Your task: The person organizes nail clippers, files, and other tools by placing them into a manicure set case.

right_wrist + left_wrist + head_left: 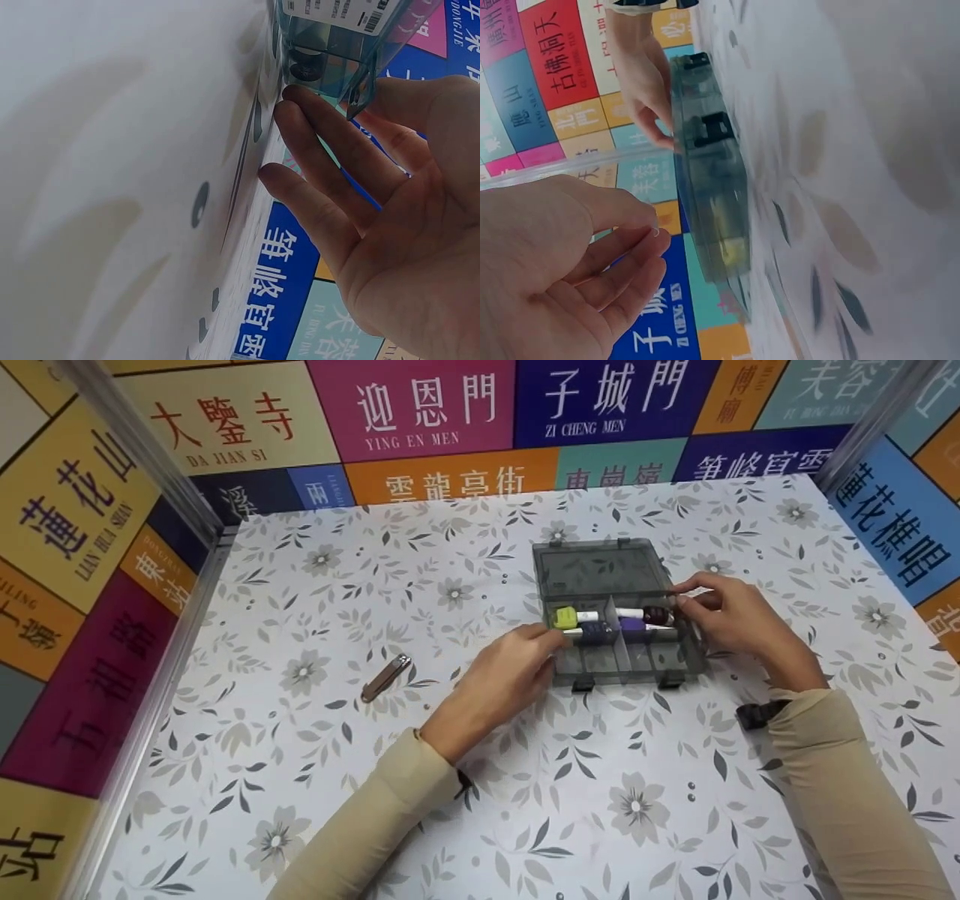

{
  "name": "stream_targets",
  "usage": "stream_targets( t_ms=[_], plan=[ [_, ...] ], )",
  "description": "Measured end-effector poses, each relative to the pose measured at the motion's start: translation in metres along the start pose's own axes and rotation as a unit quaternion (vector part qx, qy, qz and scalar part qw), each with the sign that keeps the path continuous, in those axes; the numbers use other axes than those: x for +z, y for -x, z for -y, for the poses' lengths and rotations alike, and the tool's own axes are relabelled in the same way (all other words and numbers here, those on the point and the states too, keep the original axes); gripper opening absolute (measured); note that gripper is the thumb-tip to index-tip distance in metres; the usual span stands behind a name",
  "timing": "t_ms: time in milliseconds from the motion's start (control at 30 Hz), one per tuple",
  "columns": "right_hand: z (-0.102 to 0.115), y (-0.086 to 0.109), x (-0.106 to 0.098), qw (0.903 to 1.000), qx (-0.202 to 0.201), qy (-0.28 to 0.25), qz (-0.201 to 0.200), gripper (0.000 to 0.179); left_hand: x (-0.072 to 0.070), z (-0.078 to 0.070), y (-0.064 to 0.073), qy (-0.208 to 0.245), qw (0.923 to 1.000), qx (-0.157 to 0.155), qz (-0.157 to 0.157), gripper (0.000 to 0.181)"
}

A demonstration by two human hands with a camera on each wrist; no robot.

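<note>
A smoky clear compartment box [628, 675] lies with its lid [600, 568] swung back. Inside its upper compartments are a yellow-green nail polish bottle [565, 618], a dark blue one [597, 631], a purple one [632, 624] and a dark red one [655, 616]. My left hand [510, 671] is at the box's left side; in the left wrist view its fingers are loosely curled with thumb near index fingertip, apart from the box. My right hand [739, 615] pinches the box's right edge beside the lid hinge, its other fingers extended along the side wall.
A nail clipper [385, 678] lies on the floral-patterned table [360, 780], left of my left hand. Panels printed with large characters [427, 409] stand along the back and both sides. A white label with a barcode [341, 11] shows on the box in the right wrist view.
</note>
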State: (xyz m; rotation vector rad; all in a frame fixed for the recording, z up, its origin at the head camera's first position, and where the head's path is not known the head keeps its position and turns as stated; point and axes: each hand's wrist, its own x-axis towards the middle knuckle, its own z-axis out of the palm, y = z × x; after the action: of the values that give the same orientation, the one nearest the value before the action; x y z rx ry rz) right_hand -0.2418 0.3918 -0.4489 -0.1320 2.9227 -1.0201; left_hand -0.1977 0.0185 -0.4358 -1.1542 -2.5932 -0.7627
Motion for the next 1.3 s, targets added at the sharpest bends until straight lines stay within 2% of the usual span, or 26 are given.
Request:
stream_targets(
  t_ms=[267,700,967,1300],
  plan=[
    [0.002,-0.002,0.001,1.0,-0.003,-0.005,0.002,0.03,0.009,-0.005,-0.012,0.006,0.9999,-0.004,0.014,0.027],
    [0.002,0.0,0.0,0.9999,-0.003,0.012,0.0,0.031,0.014,-0.005,-0.013,0.005,0.9998,0.001,0.018,0.029],
    [0.002,0.001,0.0,1.0,-0.004,0.007,-0.001,0.03,0.011,-0.006,-0.014,0.011,0.9996,-0.014,0.021,0.028],
    [0.0,0.001,-0.001,1.0,-0.001,0.006,-0.001,0.03,0.014,-0.006,-0.013,0.002,0.9997,-0.007,0.022,0.028]
  ],
)
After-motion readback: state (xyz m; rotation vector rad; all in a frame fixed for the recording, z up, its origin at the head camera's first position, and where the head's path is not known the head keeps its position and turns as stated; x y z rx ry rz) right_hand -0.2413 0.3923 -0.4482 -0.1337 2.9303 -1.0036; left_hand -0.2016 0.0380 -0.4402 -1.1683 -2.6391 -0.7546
